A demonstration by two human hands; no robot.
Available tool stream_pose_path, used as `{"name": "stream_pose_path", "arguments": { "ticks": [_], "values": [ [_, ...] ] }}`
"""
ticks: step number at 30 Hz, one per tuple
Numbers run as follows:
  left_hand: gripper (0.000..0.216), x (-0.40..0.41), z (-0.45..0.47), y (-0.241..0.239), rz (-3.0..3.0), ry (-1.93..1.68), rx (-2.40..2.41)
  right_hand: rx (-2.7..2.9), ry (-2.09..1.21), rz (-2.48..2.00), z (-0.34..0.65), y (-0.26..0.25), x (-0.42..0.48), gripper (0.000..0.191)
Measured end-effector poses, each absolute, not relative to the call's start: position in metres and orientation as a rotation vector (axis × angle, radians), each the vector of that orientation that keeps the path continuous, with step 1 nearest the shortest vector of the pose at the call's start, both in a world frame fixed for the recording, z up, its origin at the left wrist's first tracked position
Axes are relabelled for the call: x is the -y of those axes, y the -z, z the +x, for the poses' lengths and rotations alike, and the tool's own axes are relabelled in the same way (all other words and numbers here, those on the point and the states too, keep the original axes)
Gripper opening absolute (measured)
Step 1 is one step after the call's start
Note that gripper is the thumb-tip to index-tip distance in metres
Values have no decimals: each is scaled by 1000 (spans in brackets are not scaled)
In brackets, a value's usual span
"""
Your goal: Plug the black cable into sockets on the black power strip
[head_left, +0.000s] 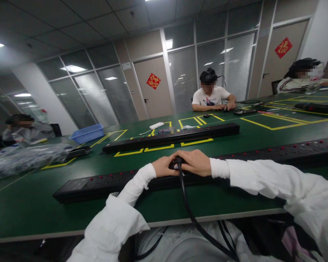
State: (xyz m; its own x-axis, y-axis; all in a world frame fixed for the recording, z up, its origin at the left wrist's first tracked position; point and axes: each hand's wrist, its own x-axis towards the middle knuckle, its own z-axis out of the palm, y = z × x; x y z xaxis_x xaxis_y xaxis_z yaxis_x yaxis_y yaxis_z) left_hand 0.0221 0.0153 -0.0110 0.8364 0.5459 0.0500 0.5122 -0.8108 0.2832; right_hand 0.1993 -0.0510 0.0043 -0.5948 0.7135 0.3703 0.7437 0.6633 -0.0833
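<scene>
A long black power strip (104,183) with a row of sockets and small red switches lies across the green table in front of me. Over its middle, my left hand (165,166) and my right hand (197,162) meet, fingers closed around a black power plug (178,160). From the plug a thick black cable (186,205) hangs down over the table edge towards my lap. My fingers hide the plug's front, so I cannot tell whether it sits in a socket.
Another long power strip (175,137) lies farther back, near a white object (156,125). A blue basket (87,134) and plastic-wrapped items (27,158) are on the left. Yellow tape (257,123) marks the table (30,207). A person (213,95) sits opposite; others sit at both sides.
</scene>
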Motion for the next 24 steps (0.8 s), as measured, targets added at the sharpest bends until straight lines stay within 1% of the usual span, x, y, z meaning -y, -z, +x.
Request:
{"name": "stream_pose_path", "arguments": {
  "ticks": [4,8,12,19,24],
  "values": [
    [70,-11,23,8,2786,-113,-823,2419,64,-1193,212,-5,48,30],
    [67,-5,25,2,2864,-68,-795,2396,93,-1308,226,-2,45,34],
    [70,8,31,0,2969,-102,-764,2427,96,-1346,232,-2,46,36],
    [69,26,44,11,3076,-157,-932,2533,147,-1215,226,-9,58,27],
    [63,26,44,15,3120,-174,-968,2532,267,-1228,228,-8,53,31]
  ]
}}
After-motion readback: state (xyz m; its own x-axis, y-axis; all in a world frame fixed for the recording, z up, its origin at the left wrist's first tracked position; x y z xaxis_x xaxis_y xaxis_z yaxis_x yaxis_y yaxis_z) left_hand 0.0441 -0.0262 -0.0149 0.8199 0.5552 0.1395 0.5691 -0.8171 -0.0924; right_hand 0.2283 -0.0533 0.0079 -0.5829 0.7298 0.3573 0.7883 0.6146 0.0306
